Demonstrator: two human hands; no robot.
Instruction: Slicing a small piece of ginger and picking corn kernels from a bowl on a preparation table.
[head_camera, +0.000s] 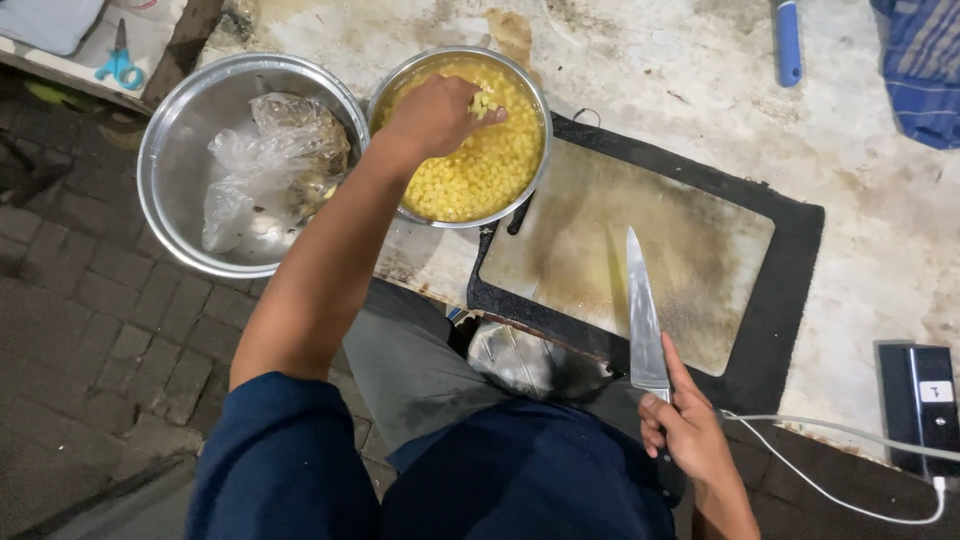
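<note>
ok, left hand (437, 115) pinched yellow pieces (485, 103) over the steel bowl (520, 70) of corn; right hand (690, 430) gripped a knife (643, 320), blade over the cutting board (700, 240).

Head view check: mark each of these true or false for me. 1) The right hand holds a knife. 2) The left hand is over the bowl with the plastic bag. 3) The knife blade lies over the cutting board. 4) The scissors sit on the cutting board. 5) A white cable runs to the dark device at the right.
1) True: the right hand has its grip on the knife.
2) False: the left hand is over the bowl of yellow pieces; the bowl with the plastic bag is beside it.
3) True: it points up across the cutting board.
4) False: the blue scissors lie at the far upper left.
5) True: the white cable reaches the dark device.
</note>
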